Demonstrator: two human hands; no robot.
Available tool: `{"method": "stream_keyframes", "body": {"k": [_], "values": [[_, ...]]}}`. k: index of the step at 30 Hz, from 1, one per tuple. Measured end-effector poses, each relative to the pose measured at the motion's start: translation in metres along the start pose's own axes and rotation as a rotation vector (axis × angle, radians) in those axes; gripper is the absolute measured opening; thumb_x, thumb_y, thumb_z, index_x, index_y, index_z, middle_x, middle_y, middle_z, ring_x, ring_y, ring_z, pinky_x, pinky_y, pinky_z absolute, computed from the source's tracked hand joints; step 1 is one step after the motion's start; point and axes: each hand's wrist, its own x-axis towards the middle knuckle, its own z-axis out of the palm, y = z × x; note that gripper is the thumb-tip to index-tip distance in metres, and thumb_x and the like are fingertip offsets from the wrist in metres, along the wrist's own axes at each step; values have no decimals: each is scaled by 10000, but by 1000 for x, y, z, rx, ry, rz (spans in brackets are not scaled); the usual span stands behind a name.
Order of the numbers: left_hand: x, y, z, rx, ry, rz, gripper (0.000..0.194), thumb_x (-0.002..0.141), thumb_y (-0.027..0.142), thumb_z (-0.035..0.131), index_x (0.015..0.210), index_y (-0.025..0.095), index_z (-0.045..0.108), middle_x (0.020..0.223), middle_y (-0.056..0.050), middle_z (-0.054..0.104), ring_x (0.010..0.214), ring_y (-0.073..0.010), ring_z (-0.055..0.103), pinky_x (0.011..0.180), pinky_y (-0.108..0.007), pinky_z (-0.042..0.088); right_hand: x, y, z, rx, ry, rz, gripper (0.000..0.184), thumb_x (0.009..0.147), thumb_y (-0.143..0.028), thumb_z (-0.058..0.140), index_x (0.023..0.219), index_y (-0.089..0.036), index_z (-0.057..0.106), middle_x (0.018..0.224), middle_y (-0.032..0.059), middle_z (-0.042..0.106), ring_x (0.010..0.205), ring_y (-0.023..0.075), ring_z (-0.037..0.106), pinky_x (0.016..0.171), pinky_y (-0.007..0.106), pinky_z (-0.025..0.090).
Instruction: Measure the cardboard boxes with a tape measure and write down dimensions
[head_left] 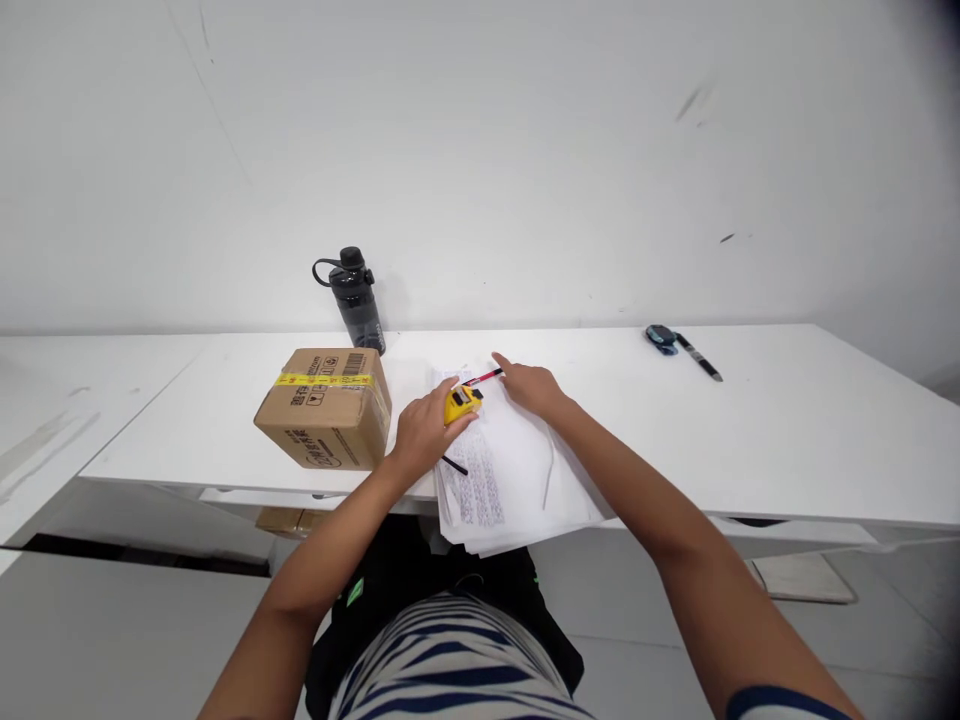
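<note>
My left hand is closed around a yellow tape measure with black parts, held above a stack of papers. A short black strap shows below that hand. My right hand is over the far part of the papers, with one finger stretched out. A slim red pen with dark ends runs from the tape measure to the right hand, whose fingers close on its end; their exact grip is partly hidden. Dense print covers the left part of the papers, and the near edge overhangs the table.
A cardboard box with yellow printed tape across it stands left of the papers. Behind it is a dark water bottle. At the back right of the white table lie a small dark blue object and a black pen-like item.
</note>
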Motion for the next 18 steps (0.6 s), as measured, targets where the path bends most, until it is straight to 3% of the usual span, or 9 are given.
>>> {"method": "stream_keyframes", "body": {"k": [2,5,9,12,15,18], "values": [[20,-7,12,115,-65,-53,540,879,498,619,1321,216,491,1145,-121,694,1045,-302,673,923,-411,472,15,7,8,40,-12,6,307,904,-231,531,1185,-146,622,953,164,742,799,262,682,684,330,452],[32,-20,27,215,-125,-44,412,926,469,552,1245,209,538,1087,-121,694,1013,-294,671,876,-391,464,19,17,16,138,58,47,190,916,-253,526,1040,-147,622,897,159,733,806,255,670,701,324,431],[27,-33,39,288,-86,21,406,983,464,419,1264,196,539,1095,-128,673,990,-276,660,807,-359,458,5,30,20,361,257,161,363,1028,-364,247,1190,-157,498,881,114,699,743,210,630,672,316,430],[23,-37,43,272,-40,29,411,993,460,392,1282,204,533,1056,-110,672,955,-249,659,788,-334,454,-8,29,21,568,333,177,489,1024,-499,137,1114,-185,500,784,46,632,671,175,568,628,299,438],[23,-36,44,270,-23,11,392,999,450,384,1267,211,541,1050,-88,674,924,-225,656,776,-318,452,-19,15,24,749,254,101,549,981,-627,210,897,-212,560,609,-13,522,578,156,505,579,287,424],[24,-35,45,313,-20,4,402,1006,456,358,1280,226,542,1030,-69,673,883,-210,651,752,-308,450,-27,-7,29,870,76,7,601,974,-636,206,836,-217,614,541,-15,526,499,147,477,524,285,407]]}}
